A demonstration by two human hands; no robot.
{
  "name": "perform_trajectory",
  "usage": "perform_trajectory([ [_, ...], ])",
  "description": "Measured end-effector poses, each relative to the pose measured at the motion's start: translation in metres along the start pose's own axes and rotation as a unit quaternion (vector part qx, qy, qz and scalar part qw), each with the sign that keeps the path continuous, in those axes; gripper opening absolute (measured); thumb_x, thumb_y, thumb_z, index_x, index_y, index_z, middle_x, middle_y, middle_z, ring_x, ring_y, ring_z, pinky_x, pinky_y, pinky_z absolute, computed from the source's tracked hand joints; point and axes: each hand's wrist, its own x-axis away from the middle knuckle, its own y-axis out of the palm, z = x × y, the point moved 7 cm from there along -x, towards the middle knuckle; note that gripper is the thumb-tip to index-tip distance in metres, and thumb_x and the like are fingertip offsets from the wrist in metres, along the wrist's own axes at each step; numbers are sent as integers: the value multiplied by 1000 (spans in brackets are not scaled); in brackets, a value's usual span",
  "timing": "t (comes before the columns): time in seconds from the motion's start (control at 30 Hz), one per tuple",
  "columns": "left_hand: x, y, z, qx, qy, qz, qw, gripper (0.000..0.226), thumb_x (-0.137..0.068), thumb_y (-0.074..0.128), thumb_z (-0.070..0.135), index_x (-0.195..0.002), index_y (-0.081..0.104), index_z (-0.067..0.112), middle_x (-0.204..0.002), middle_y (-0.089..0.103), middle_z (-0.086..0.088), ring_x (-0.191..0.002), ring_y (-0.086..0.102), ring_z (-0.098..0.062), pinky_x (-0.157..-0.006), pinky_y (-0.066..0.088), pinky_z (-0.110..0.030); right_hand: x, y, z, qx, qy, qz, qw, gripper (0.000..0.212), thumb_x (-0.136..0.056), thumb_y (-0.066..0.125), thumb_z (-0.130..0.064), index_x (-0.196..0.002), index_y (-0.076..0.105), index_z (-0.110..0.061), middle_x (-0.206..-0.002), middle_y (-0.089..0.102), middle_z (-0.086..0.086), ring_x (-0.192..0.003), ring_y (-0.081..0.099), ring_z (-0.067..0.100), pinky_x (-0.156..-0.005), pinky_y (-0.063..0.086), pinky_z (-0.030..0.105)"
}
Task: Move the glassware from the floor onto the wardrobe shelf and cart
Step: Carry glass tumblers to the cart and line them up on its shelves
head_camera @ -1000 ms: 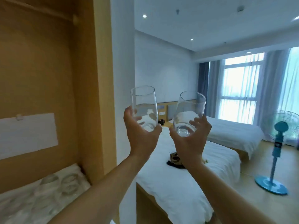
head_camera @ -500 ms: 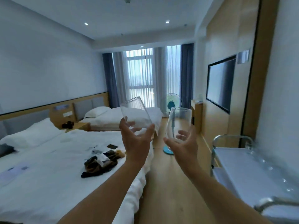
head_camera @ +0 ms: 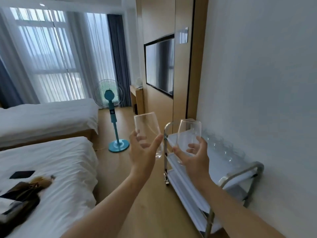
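Hotel-type room: two white beds [head_camera: 51, 169] on my left, curtained window [head_camera: 51, 57] at the far end, wood floor [head_camera: 145, 212], wall-mounted TV [head_camera: 159, 66], teal standing fan [head_camera: 111, 107]. White wall on my right with the steel cart [head_camera: 240, 172] against it; a row of clear glasses [head_camera: 223, 148] already stands on its top shelf by the wall.

Step in hand, as I judge it: carrying two glasses to the cart. Left hand [head_camera: 145, 152] grips one glass [head_camera: 145, 129] low round the bowl, fingers curled, thumb across the front. Right hand [head_camera: 195, 157] holds the second glass [head_camera: 188, 133] the same way, over the cart's near end. Both upright, in the air, well clear of the floor.

Next move calls for lowering each onto bare shelf beside the row without knocking the standing glasses.
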Motion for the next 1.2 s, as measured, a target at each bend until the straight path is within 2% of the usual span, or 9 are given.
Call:
perform_trajectory([
  [0.13, -17, 32, -42, 14, -55, -41, 998, 77, -75, 80, 49, -137, 42, 23, -112, 58, 4, -91, 63, -3, -63, 49, -13, -23, -5, 34, 24, 31, 25, 999, 91, -72, 87, -43, -144, 32, -32, -116, 52, -10, -107, 55, 6, -93, 55, 42],
  [0.2, -30, 46, -62, 23, -76, -57, 995, 77, -75, 80, 49, -136, 41, 24, -112, 59, 3, -93, 62, -4, -68, 48, -15, -39, -3, 48, 33, 34, 33, 998, 90, -73, 86, -43, -144, 33, -30, -116, 52, -9, -108, 56, 10, -93, 54, 38],
  [0.4, -85, 81, -114, -11, -93, -78, 993, 91, -65, 77, 68, -136, 43, 24, -111, 62, 0, -97, 67, -16, -78, 55, -29, -104, 23, 93, 17, 45, 21, 999, 91, -72, 87, -44, -144, 34, -31, -116, 54, -8, -108, 56, 10, -92, 55, 41],
  [0.5, -114, 95, -149, -40, -118, -76, 989, 96, -59, 77, 78, -134, 45, 28, -109, 64, 2, -98, 69, -17, -86, 58, -41, -138, 37, 124, 15, 60, 1, 998, 88, -72, 87, -43, -143, 36, -30, -116, 56, -6, -108, 59, 12, -85, 51, 27],
  [0.57, -131, 104, -173, -51, -138, -77, 986, 97, -55, 77, 81, -132, 45, 31, -109, 65, 2, -99, 69, -17, -87, 59, -44, -158, 47, 145, 22, 74, -9, 997, 87, -72, 86, -44, -142, 37, -30, -115, 56, -6, -107, 59, 12, -84, 49, 25],
  [0.73, -165, 115, -230, -50, -195, -62, 978, 94, -63, 79, 71, -138, 45, 26, -109, 68, 1, -98, 70, -16, -87, 60, -43, -196, 77, 202, 37, 127, -36, 991, 102, -56, 84, -65, -141, 39, -32, -112, 57, -6, -101, 60, 7, -89, 57, 43],
  [0.9, -209, 116, -275, -60, -230, -54, 970, 87, -66, 81, 67, -135, 48, 27, -107, 69, 0, -96, 70, -16, -84, 60, -40, -224, 116, 244, 63, 170, -48, 982, 96, -67, 86, -55, -146, 38, -28, -111, 58, -6, -100, 60, 6, -87, 55, 33],
  [1.07, -266, 111, -331, -62, -265, -79, 959, 80, -59, 78, 74, -123, 50, 36, -108, 68, 6, -98, 70, -18, -88, 59, -46, -253, 167, 283, 88, 206, -40, 974, 96, -68, 87, -49, -147, 38, -27, -110, 59, -4, -100, 61, 9, -70, 46, 16],
  [1.2, -320, 103, -380, -54, -293, -128, 946, 75, -62, 80, 71, -122, 51, 35, -109, 67, 4, -97, 71, -19, -82, 61, -45, -274, 214, 311, 115, 232, -34, 965, 99, -68, 87, -53, -148, 34, -29, -116, 56, -2, -106, 58, 15, -74, 48, 21],
])
